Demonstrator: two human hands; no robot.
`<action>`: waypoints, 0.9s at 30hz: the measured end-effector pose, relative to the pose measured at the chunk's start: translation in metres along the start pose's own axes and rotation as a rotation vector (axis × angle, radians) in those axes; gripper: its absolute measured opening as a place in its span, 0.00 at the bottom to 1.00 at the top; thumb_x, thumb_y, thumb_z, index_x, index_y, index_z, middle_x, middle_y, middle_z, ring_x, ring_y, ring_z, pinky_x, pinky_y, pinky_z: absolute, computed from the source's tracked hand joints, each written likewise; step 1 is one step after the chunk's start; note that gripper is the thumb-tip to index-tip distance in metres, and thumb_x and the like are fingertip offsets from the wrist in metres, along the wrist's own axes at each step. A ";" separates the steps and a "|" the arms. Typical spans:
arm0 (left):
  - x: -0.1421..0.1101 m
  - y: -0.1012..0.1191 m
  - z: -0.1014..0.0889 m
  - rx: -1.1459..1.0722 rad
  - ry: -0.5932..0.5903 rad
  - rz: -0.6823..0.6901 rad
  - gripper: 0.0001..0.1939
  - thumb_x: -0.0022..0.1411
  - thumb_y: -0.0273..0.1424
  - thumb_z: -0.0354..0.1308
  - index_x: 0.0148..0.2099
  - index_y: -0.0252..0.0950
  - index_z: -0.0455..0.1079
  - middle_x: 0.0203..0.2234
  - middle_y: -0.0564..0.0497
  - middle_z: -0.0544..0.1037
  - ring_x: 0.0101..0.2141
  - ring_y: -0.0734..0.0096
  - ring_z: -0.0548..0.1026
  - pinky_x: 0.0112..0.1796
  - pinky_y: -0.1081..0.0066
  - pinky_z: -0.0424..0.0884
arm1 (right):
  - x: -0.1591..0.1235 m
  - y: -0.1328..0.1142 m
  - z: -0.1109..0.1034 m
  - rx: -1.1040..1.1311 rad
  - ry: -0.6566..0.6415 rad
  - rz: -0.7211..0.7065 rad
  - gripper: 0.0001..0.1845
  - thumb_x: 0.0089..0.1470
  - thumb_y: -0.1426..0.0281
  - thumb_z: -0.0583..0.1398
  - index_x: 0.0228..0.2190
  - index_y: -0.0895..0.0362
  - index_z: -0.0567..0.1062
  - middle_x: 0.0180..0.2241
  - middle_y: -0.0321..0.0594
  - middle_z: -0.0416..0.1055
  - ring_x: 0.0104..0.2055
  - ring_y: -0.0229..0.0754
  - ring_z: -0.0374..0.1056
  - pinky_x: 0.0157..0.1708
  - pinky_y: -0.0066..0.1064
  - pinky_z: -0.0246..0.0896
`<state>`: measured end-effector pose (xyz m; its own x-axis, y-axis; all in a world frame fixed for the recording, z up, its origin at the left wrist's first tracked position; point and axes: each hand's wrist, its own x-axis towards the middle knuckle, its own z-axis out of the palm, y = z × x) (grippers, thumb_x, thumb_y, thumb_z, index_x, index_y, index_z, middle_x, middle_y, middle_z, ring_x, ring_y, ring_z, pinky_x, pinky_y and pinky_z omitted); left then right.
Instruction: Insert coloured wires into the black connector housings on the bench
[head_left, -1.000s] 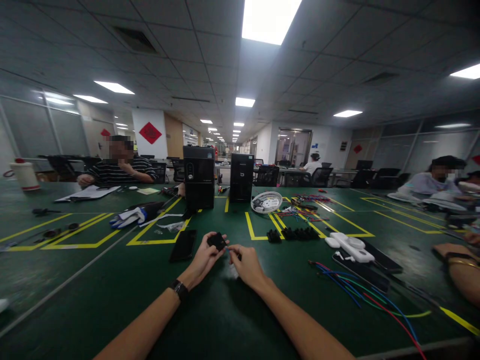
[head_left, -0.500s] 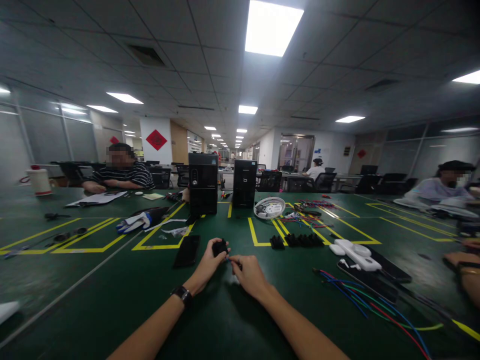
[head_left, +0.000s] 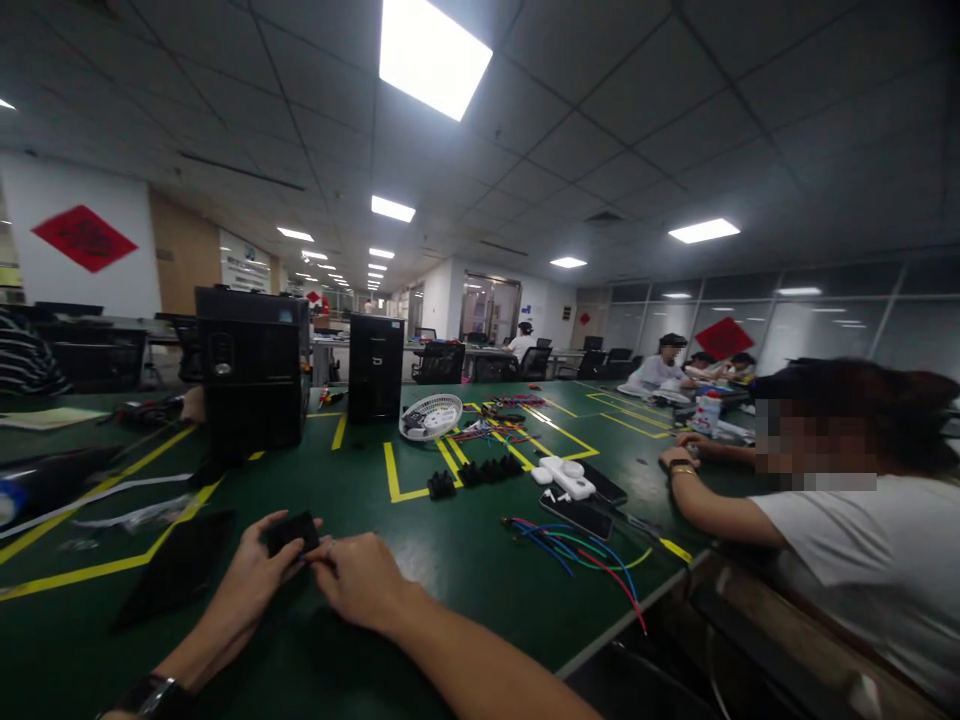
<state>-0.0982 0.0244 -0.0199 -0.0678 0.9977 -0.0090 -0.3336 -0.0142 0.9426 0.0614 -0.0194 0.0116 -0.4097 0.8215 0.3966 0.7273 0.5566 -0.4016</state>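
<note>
Black block (head_left: 294,533) pinched in the left hand (head_left: 271,556), right hand (head_left: 352,572) fingers pressed together right beside it, over green worktop (head_left: 442,540)

Green table (head_left: 450,530) holds loose colored wires (head_left: 577,548).

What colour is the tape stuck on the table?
The tape is yellow, which shows best in the head view.

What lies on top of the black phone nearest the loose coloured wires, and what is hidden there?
Two white earbuds lie on one end of the black phone. The patch of phone beneath them is covered and cannot be seen.
</note>
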 end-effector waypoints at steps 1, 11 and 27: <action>-0.001 0.002 0.002 -0.019 0.016 -0.013 0.30 0.55 0.17 0.58 0.56 0.45 0.57 0.39 0.50 0.78 0.35 0.67 0.79 0.34 0.67 0.77 | 0.001 0.000 0.000 0.012 0.007 -0.029 0.17 0.57 0.67 0.52 0.46 0.46 0.74 0.44 0.29 0.76 0.44 0.38 0.72 0.45 0.24 0.60; -0.015 0.012 0.016 0.093 0.117 0.198 0.25 0.56 0.51 0.54 0.49 0.40 0.64 0.32 0.53 0.70 0.24 0.73 0.73 0.22 0.73 0.72 | 0.006 0.006 0.002 0.009 0.005 -0.096 0.16 0.61 0.68 0.50 0.37 0.55 0.77 0.33 0.38 0.78 0.33 0.39 0.73 0.34 0.24 0.61; -0.011 0.028 -0.009 -0.011 0.057 0.052 0.20 0.59 0.49 0.49 0.41 0.36 0.61 0.22 0.54 0.70 0.18 0.73 0.70 0.22 0.71 0.68 | 0.033 0.026 -0.039 0.162 0.314 0.080 0.22 0.62 0.63 0.46 0.32 0.58 0.77 0.26 0.40 0.74 0.30 0.43 0.70 0.31 0.29 0.59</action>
<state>-0.1156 0.0128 0.0040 -0.1383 0.9902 0.0211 -0.3385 -0.0673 0.9385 0.0882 0.0175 0.0466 -0.1475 0.7989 0.5830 0.6433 0.5252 -0.5570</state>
